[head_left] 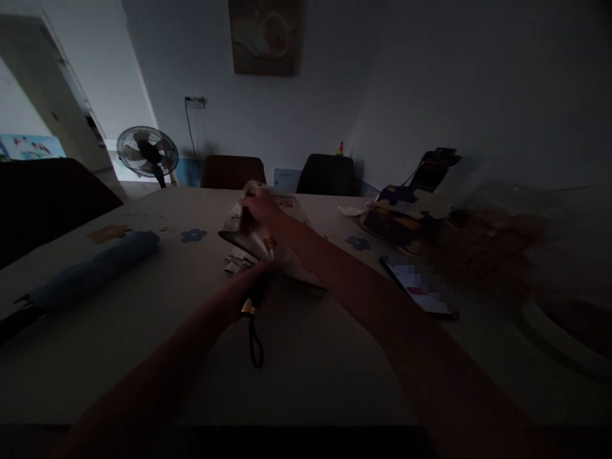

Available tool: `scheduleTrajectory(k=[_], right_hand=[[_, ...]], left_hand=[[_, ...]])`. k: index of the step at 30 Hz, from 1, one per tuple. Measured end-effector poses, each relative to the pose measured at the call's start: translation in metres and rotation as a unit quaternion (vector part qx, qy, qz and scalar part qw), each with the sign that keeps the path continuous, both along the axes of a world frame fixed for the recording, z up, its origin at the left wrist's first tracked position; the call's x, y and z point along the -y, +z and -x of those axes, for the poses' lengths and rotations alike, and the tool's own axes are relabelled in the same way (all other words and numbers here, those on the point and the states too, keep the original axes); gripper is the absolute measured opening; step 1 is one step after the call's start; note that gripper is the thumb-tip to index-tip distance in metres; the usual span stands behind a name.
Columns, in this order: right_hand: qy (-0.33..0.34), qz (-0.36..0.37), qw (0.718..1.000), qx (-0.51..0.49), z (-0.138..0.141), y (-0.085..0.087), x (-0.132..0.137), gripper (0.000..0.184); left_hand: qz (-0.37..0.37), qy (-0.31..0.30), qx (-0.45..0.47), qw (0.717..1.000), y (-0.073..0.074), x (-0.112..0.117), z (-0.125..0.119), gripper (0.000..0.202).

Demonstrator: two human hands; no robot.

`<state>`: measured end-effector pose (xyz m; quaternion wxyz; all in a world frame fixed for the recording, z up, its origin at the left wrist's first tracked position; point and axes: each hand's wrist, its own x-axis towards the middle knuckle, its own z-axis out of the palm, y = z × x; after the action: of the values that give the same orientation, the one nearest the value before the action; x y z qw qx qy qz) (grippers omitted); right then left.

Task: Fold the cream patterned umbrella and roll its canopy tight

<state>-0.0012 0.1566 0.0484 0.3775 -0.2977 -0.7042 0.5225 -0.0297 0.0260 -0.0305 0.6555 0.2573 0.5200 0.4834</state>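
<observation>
A light patterned folding umbrella [291, 255] lies on the table [310, 357] in front of me. My left hand [255, 280] is closed round its dark handle, where a gold ring and a black wrist loop [257, 347] hang down toward me. My right hand [255, 207] reaches over the far end and pinches the bunched canopy fabric [234, 226]. The room is dim, so the finger detail is poor.
A rolled blue umbrella [90, 271] lies at the left. A phone [418, 287] with its screen lit sits at the right, beside a pile of boxes and clutter [406, 213]. Chairs [327, 173] and a standing fan [146, 153] are beyond the table.
</observation>
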Motion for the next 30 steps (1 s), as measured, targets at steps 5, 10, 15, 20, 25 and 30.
scheduleTrajectory(k=[5, 10, 15, 20, 25, 30], right_hand=[[0.061, 0.063, 0.993, -0.074, -0.025, 0.007, 0.014, 0.006], [-0.059, -0.010, 0.990, -0.126, -0.075, -0.009, 0.019, 0.005], [-0.200, -0.024, 0.974, -0.108, -0.129, -0.046, 0.011, 0.009], [-0.247, 0.075, 0.964, -0.066, -0.154, -0.085, 0.003, 0.013], [-0.246, 0.198, 0.948, -0.029, -0.151, -0.110, 0.001, 0.020], [-0.167, 0.215, 0.961, -0.057, -0.156, -0.115, 0.005, 0.025]], left_hand=[[-0.043, -0.047, 0.186, 0.980, 0.005, 0.000, 0.003, 0.019], [-0.047, 0.011, 0.253, 0.966, 0.011, 0.000, 0.005, 0.024], [-0.046, 0.038, 0.286, 0.956, 0.013, 0.000, 0.006, 0.027], [-0.034, 0.012, 0.300, 0.953, 0.005, -0.003, 0.012, 0.026], [-0.033, -0.001, 0.298, 0.954, 0.002, -0.003, 0.014, 0.024], [-0.050, 0.016, 0.279, 0.959, 0.005, 0.000, 0.009, 0.025]])
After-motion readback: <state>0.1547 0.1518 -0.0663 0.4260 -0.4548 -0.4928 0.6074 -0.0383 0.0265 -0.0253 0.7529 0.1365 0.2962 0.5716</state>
